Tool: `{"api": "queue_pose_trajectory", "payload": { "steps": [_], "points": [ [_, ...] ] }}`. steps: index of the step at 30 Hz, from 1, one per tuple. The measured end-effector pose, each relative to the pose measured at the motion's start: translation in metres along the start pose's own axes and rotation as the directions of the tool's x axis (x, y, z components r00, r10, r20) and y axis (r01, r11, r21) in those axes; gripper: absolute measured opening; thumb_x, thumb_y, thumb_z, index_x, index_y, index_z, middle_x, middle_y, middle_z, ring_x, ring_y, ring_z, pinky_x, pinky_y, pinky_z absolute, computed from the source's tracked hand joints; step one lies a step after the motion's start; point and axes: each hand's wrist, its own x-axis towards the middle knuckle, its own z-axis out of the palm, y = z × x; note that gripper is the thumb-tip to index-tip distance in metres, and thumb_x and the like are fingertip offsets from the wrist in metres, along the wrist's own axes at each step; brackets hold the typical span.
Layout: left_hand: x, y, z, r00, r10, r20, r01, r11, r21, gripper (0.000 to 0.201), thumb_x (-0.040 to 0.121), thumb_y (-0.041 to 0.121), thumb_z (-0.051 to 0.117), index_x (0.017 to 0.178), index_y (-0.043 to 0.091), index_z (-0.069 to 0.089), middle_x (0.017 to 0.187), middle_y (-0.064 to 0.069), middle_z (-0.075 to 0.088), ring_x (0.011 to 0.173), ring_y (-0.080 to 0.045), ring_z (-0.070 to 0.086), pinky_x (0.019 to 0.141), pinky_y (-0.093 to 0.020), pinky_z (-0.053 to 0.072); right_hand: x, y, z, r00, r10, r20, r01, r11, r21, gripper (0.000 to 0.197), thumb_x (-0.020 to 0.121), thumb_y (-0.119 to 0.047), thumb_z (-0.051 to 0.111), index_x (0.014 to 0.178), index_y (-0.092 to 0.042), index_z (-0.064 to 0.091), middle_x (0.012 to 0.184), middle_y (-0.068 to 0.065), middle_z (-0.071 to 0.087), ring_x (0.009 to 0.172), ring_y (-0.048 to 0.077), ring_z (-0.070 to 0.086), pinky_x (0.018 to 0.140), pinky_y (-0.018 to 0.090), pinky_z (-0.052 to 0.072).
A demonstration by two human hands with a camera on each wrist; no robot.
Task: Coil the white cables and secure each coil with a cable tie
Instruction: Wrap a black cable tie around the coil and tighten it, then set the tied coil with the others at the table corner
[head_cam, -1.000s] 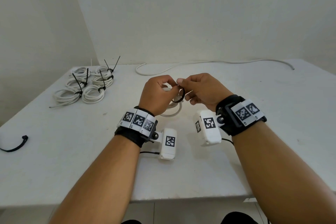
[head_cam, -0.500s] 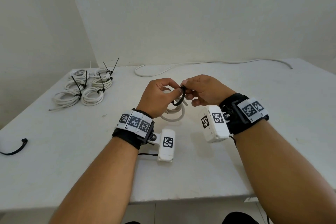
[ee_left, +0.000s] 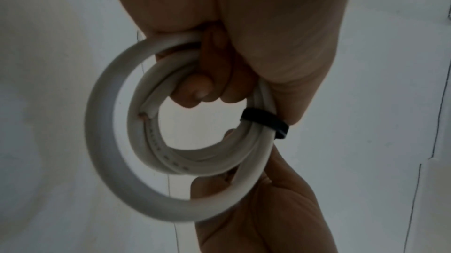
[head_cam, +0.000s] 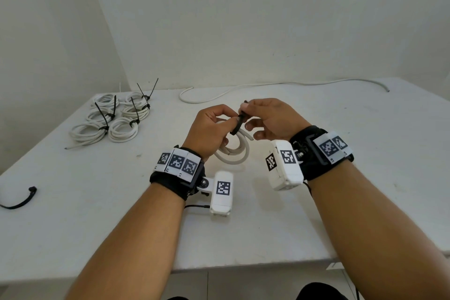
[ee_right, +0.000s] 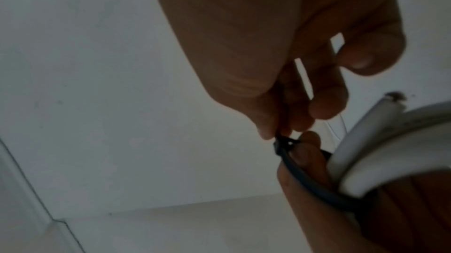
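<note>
Both hands busy above table [head_cam: 73,214] — left hand [head_cam: 209,129] gripping coil [head_cam: 235,153], right hand [head_cam: 270,117] pinching cable tie [head_cam: 237,125] looped around strands — tail rising toward right fingertips, pull likely up-right.

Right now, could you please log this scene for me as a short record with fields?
left hand: grips coil
right hand: pinches tie
tie: looped round coil, not yet snug
done coils: six, tied, far left on table
loose cable: along far edge, uncoiled
spare tie: left edge of table
</note>
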Motion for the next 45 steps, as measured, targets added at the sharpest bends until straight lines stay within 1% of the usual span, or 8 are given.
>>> {"api": "queue_pose_trajectory", "payload": {
  "steps": [7, 10, 15, 20, 27, 38, 42, 45],
  "points": [
    [0.0, 0.003, 0.009, 0.996, -0.081, 0.029, 0.085, 0.969, -0.233, 0.028, 0.099, 0.01, 0.048, 0.073, 0.006, 0.055, 0.047, 0.005, 0.026, 0.041, -0.013, 0.02, 0.043, -0.024, 0.029, 0.003, -0.002, -0.004, 0.979, 0.009, -0.202, 0.045, 0.965, 0.26, 0.026, 0.101, -0.017, 0.055, 0.076, -0.009, 0.055, 0.071, 0.003, 0.059, 0.081, 0.024, 0.075, 0.062, 0.034, 0.054],
    [-0.001, 0.002, 0.012, 0.989, -0.136, 0.06, 0.146, 0.959, -0.242, 0.022, 0.1, 0.014, 0.046, 0.085, 0.003, 0.058, 0.048, 0.005, 0.022, 0.042, -0.013, 0.019, 0.042, -0.024, 0.029, 0.004, 0.0, 0.005, 0.962, -0.002, -0.272, 0.071, 0.966, 0.247, 0.021, 0.102, -0.016, 0.052, 0.084, -0.006, 0.054, 0.072, 0.004, 0.053, 0.074, 0.027, 0.073, 0.064, 0.037, 0.057],
    [-0.003, 0.004, 0.009, 0.967, -0.21, 0.146, 0.242, 0.934, -0.263, 0.026, 0.1, 0.017, 0.047, 0.1, 0.0, 0.066, 0.051, 0.004, 0.018, 0.044, -0.012, 0.017, 0.043, -0.024, 0.03, 0.008, 0.004, 0.011, 0.933, -0.055, -0.355, 0.104, 0.987, 0.12, 0.016, 0.102, -0.014, 0.052, 0.088, -0.007, 0.052, 0.071, 0.006, 0.048, 0.053, 0.017, 0.066, 0.049, 0.029, 0.052],
    [-0.005, 0.004, 0.008, 0.966, -0.097, 0.238, 0.163, 0.948, -0.272, 0.022, 0.098, 0.01, 0.052, 0.076, 0.012, 0.053, 0.049, 0.005, 0.025, 0.04, -0.009, 0.021, 0.043, -0.023, 0.036, 0.006, 0.001, 0.012, 0.904, -0.045, -0.424, 0.101, 0.989, 0.111, 0.022, 0.101, -0.017, 0.054, 0.082, -0.006, 0.054, 0.073, 0.007, 0.05, 0.053, 0.017, 0.064, 0.053, 0.03, 0.052],
    [-0.006, 0.002, 0.012, 0.967, -0.131, 0.22, 0.205, 0.911, -0.358, 0.008, 0.096, 0.001, 0.055, 0.098, 0.004, 0.061, 0.054, 0.005, 0.055, 0.039, -0.006, 0.029, 0.042, -0.019, 0.038, -0.005, -0.001, 0.013, 0.979, 0.028, -0.201, -0.023, 0.999, 0.025, 0.034, 0.098, -0.035, 0.058, 0.093, -0.004, 0.07, 0.074, 0.006, 0.065, 0.051, 0.013, 0.06, 0.048, 0.02, 0.048],
    [-0.009, 0.002, 0.009, 0.973, 0.003, 0.229, 0.029, 0.99, -0.135, 0.008, 0.092, 0.003, 0.064, 0.085, 0.007, 0.062, 0.06, 0.003, 0.056, 0.044, -0.012, 0.037, 0.046, -0.025, 0.042, -0.007, -0.003, 0.011, 0.966, 0.029, -0.256, -0.01, 0.997, 0.075, 0.023, 0.095, -0.02, 0.065, 0.082, -0.001, 0.069, 0.065, 0.006, 0.062, 0.054, 0.014, 0.058, 0.049, 0.023, 0.05],
    [-0.007, 0.003, 0.004, 0.988, -0.045, 0.146, 0.069, 0.985, -0.16, 0.013, 0.092, 0.003, 0.063, 0.081, 0.01, 0.063, 0.059, -0.006, 0.04, 0.041, -0.011, 0.031, 0.041, -0.022, 0.035, 0.001, -0.002, 0.026, 0.963, 0.019, -0.27, -0.003, 0.998, 0.062, 0.027, 0.093, -0.024, 0.066, 0.078, -0.002, 0.072, 0.074, 0.012, 0.066, 0.067, 0.026, 0.061, 0.067, 0.037, 0.053],
    [-0.005, 0.005, -0.008, 0.996, -0.074, 0.056, 0.081, 0.988, -0.132, 0.011, 0.091, 0.003, 0.065, 0.081, 0.007, 0.063, 0.056, -0.005, 0.039, 0.039, -0.011, 0.029, 0.039, -0.02, 0.03, 0.01, -0.004, 0.038, 0.977, 0.046, -0.208, -0.032, 0.997, 0.069, 0.04, 0.097, -0.035, 0.059, 0.094, 0.001, 0.074, 0.083, 0.011, 0.071, 0.074, 0.025, 0.065, 0.072, 0.036, 0.053]
  ]
}}
